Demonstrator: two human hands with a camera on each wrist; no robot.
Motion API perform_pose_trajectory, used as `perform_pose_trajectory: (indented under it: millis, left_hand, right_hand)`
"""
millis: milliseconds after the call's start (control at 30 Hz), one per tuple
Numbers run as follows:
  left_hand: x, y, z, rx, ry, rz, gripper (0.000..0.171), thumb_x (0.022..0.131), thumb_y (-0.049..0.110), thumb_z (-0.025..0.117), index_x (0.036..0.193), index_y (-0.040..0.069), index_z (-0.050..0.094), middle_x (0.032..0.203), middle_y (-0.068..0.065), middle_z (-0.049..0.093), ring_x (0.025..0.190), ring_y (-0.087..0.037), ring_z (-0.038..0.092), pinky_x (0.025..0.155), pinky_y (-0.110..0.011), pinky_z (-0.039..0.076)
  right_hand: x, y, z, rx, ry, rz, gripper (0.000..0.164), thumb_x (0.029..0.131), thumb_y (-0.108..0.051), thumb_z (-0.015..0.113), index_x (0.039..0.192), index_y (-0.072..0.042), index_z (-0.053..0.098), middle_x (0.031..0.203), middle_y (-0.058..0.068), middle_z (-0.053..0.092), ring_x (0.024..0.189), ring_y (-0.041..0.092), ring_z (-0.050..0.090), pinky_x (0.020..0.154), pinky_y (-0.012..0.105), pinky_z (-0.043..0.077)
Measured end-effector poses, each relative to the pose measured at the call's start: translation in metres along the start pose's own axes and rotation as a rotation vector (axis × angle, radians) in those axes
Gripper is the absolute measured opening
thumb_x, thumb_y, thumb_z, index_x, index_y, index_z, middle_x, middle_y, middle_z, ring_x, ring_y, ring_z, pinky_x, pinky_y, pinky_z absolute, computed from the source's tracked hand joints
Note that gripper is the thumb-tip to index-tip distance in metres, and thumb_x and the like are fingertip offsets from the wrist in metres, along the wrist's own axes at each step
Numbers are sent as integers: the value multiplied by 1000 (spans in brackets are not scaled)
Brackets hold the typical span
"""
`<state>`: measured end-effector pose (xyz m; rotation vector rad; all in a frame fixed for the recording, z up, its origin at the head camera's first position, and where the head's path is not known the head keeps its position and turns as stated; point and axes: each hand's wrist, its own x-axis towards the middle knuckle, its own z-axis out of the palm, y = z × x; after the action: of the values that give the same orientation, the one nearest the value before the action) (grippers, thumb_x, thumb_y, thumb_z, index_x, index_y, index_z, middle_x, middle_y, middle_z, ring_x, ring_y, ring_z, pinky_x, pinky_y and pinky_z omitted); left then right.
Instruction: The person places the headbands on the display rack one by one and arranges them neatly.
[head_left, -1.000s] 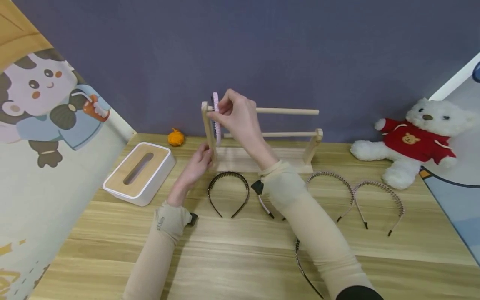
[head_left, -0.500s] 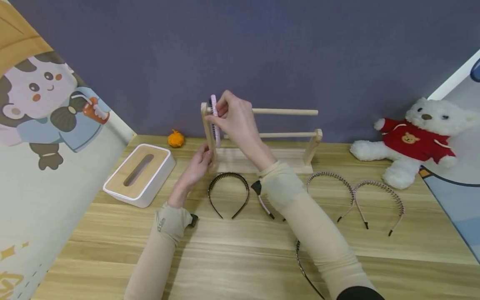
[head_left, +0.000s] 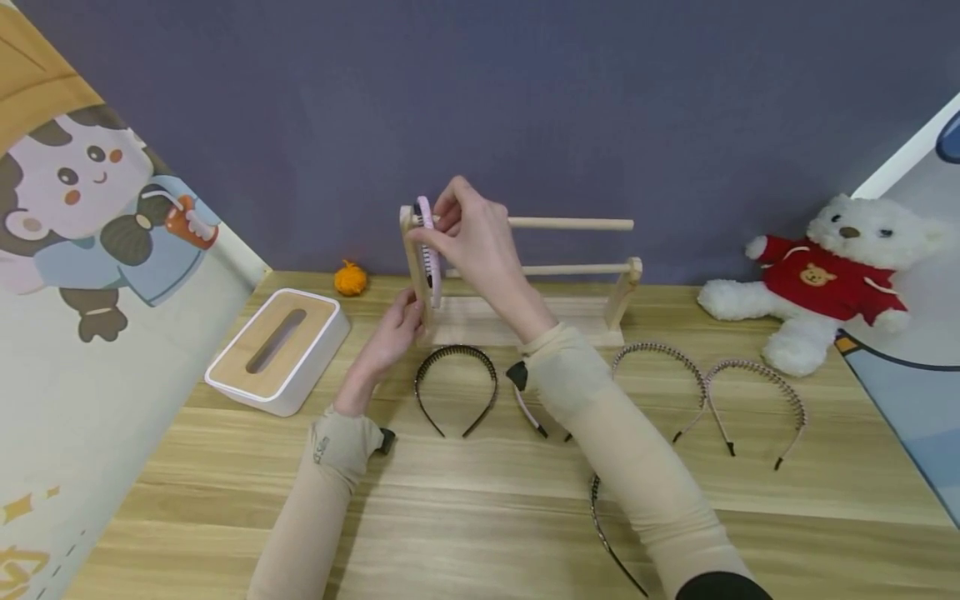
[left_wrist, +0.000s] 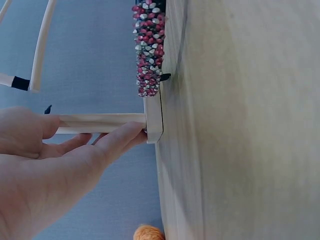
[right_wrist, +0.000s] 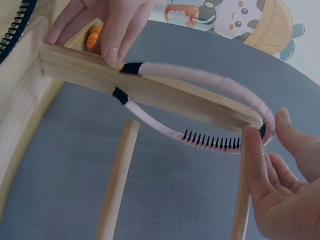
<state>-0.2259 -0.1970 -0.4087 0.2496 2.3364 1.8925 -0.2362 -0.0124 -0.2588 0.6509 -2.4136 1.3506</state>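
A pink headband (right_wrist: 205,77) with black comb teeth and black tips hangs on the upper rod of the wooden headband rack (head_left: 570,223), close beside its left post. At the top of its arc my right hand (head_left: 476,233) pinches it, thumb on one side and index finger on the other. Lower on the same post, my left hand (left_wrist: 75,155) grips the wood near the base, thumb and fingers on opposite faces. In front of the rack lies a dark headband (head_left: 457,350), beaded red and white in the left wrist view.
Other headbands (head_left: 757,367) lie on the table to the right, partly under my right sleeve (head_left: 622,450). A tissue box (head_left: 277,350) stands at left, near an orange yarn ball (head_left: 350,278). A white teddy bear (head_left: 817,275) in red sits at back right.
The pink headband has shifted slightly left toward the post and dropped a little, its lower end tilting to the right. My left hand keeps its place on the post.
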Motion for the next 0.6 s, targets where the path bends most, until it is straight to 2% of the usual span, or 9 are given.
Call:
perform_pose_trajectory:
  millis: [133, 233, 300, 467, 567, 600]
  left_hand:
    - [0, 0, 1, 9, 6, 4, 47, 119, 15, 31, 159, -8, 32, 124, -26, 52, 101, -29, 51, 82, -30, 47]
    - [0, 0, 1, -1, 7, 15, 43, 118, 13, 32, 156, -8, 34, 106, -22, 50, 86, -25, 45, 70, -27, 42]
    - [0, -1, 1, -9, 9, 23, 42, 118, 13, 33, 154, -8, 35, 99, -19, 48, 82, -22, 43, 67, -26, 39]
    - [-3, -1, -1, -25, -5, 25, 45, 119, 14, 31, 159, -6, 31, 91, -12, 43, 76, -16, 38, 67, -24, 36]
    - [-4, 0, -2, -32, -23, 20, 52, 118, 12, 31, 167, -3, 21, 96, -14, 44, 77, -17, 38, 68, -25, 36]
    - [-4, 0, -2, -31, -25, 19, 52, 118, 12, 31, 167, -2, 22, 96, -14, 44, 76, -16, 38, 68, -25, 36]
  right_hand:
    - [-2, 1, -4, 16, 13, 6, 39, 91, -27, 89, 106, -3, 62, 95, 7, 72, 85, 17, 70, 70, 26, 58]
    - [-6, 1, -9, 47, 28, -9, 37, 91, -25, 89, 105, -4, 63, 96, 6, 73, 84, 16, 72, 72, 26, 59]
    - [-10, 1, -14, 63, 45, -38, 34, 92, -25, 88, 106, -4, 64, 98, 5, 74, 85, 16, 74, 74, 26, 59]
    - [-25, -2, -27, 78, 73, -96, 30, 94, -25, 86, 111, -5, 71, 109, 4, 77, 94, 15, 77, 81, 29, 60]
    - [-35, -6, -37, 111, 81, -112, 29, 95, -19, 85, 114, -2, 73, 113, 8, 77, 99, 16, 76, 86, 28, 60]
    - [-39, -8, -41, 123, 82, -115, 29, 95, -17, 85, 115, -1, 73, 113, 9, 77, 101, 18, 76, 87, 27, 60]
